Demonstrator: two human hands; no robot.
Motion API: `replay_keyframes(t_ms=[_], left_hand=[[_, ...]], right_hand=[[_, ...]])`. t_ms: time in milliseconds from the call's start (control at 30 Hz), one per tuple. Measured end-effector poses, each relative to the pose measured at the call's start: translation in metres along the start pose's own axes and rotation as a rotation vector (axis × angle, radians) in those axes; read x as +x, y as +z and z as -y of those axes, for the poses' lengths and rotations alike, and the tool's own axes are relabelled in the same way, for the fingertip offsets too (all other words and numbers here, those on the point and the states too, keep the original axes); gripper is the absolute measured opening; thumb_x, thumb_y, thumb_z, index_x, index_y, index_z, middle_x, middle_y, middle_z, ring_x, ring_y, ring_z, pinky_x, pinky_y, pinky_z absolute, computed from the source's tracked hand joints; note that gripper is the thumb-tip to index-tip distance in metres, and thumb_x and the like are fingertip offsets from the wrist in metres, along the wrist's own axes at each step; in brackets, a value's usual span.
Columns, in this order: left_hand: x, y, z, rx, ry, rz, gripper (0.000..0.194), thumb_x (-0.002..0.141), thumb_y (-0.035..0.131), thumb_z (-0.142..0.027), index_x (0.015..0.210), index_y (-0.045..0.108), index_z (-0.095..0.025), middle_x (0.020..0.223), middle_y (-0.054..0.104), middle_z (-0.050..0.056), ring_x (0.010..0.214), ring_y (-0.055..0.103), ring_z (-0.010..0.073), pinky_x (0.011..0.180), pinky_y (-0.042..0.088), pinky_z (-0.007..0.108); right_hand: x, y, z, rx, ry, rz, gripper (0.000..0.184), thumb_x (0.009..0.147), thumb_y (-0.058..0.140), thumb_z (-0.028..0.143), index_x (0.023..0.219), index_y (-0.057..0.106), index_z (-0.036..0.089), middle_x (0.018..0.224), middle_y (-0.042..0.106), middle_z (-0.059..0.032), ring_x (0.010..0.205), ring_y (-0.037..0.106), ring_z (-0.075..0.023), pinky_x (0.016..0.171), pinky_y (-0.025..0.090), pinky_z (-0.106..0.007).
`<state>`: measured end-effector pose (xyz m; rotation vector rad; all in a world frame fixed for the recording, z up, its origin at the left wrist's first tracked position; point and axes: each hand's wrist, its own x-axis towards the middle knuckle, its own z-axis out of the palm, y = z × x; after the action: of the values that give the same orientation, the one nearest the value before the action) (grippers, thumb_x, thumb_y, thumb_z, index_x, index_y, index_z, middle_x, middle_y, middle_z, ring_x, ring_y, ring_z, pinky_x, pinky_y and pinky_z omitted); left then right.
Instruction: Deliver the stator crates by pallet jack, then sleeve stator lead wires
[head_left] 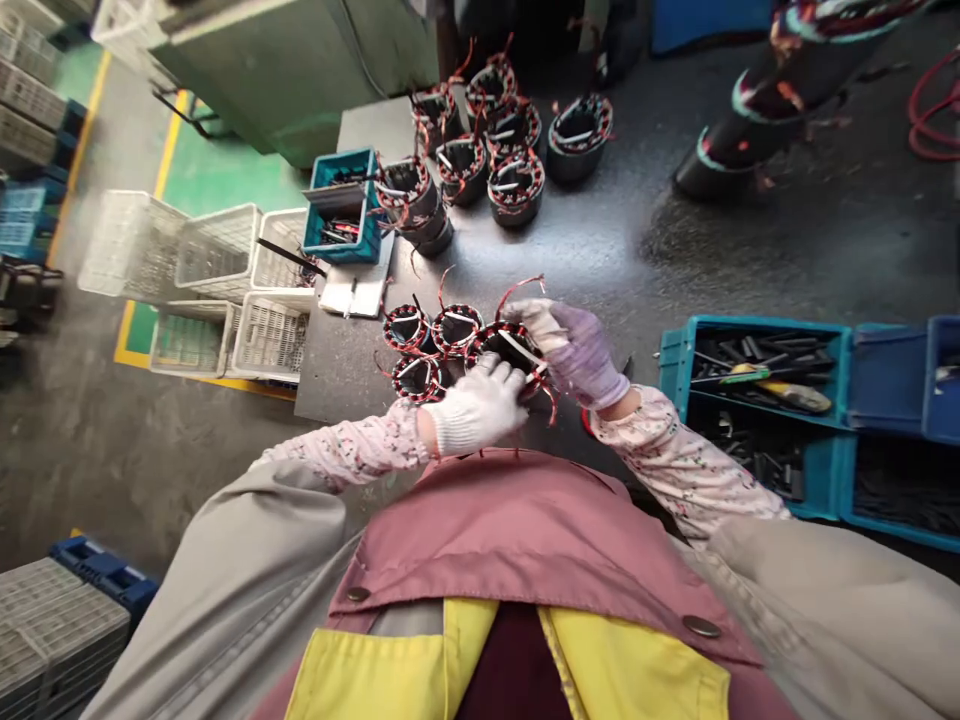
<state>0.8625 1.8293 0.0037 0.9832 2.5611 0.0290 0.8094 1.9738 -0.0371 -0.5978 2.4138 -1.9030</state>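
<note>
A motor stator (506, 348), a dark ring with red and black lacing and white sleeves, sits between my hands at the near side of the bench. My left hand (484, 403), in a white knit glove, is closed on its near left rim. My right hand (577, 352), in a lilac glove with pale fingertips, grips the far right rim; its fingertips are partly hidden. Copper-red lead wires stick up beside the right fingers. Close by on the left stand several smaller stators, among them one stator (457, 328) nearly touching the held one.
More stators (516, 190) are grouped and partly stacked at the back of the dark bench (600, 260). A teal bin (341, 205) and white baskets (274, 335) are on the left. Teal bins (765, 325) of black pieces stand right. A tilted stator stack (739, 130) is back right.
</note>
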Motion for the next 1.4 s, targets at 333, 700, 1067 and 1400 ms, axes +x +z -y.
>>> replay_keyframes(t_ms=[333, 700, 1067, 1400], left_hand=[[0.007, -0.019, 0.073, -0.677, 0.136, -0.195, 0.034, 0.093, 0.054, -0.046, 0.094, 0.074, -0.018, 0.089, 0.069, 0.007, 0.081, 0.062, 0.0169, 0.072, 0.047, 0.027], [0.144, 0.036, 0.174, -0.622, -0.241, -0.277, 0.032, 0.09, 0.054, -0.039, 0.086, 0.074, -0.014, 0.077, 0.069, 0.004, 0.076, 0.059, 0.0171, 0.073, 0.044, 0.028], [0.142, 0.065, 0.158, -0.356, -0.184, 0.006, 0.034, 0.091, 0.052, -0.038, 0.109, 0.074, -0.018, 0.103, 0.069, 0.01, 0.095, 0.062, 0.0246, 0.082, 0.044, 0.033], [0.042, 0.029, 0.12, -0.584, -0.164, -0.367, 0.036, 0.096, 0.05, -0.038, 0.117, 0.065, -0.013, 0.114, 0.069, 0.01, 0.101, 0.063, 0.0197, 0.091, 0.048, 0.031]], right_hand=[[0.006, -0.039, 0.004, -0.035, 0.16, -0.31, 0.044, 0.101, 0.039, 0.05, 0.101, 0.072, 0.021, 0.101, 0.074, -0.0076, 0.094, 0.07, -0.0222, 0.086, 0.057, -0.042], [-0.036, -0.003, -0.04, -0.731, 0.088, 0.134, 0.029, 0.095, 0.053, 0.032, 0.112, 0.069, 0.016, 0.12, 0.068, -0.0154, 0.115, 0.06, -0.0293, 0.1, 0.048, -0.048], [-0.014, 0.024, -0.054, -0.769, 0.075, 0.297, 0.029, 0.097, 0.044, 0.022, 0.108, 0.07, 0.015, 0.12, 0.067, -0.0175, 0.117, 0.056, -0.03, 0.1, 0.042, -0.051], [-0.034, -0.009, -0.031, -0.466, 0.105, -0.138, 0.028, 0.098, 0.041, 0.033, 0.101, 0.066, 0.021, 0.109, 0.069, -0.0128, 0.106, 0.064, -0.0251, 0.094, 0.052, -0.046]])
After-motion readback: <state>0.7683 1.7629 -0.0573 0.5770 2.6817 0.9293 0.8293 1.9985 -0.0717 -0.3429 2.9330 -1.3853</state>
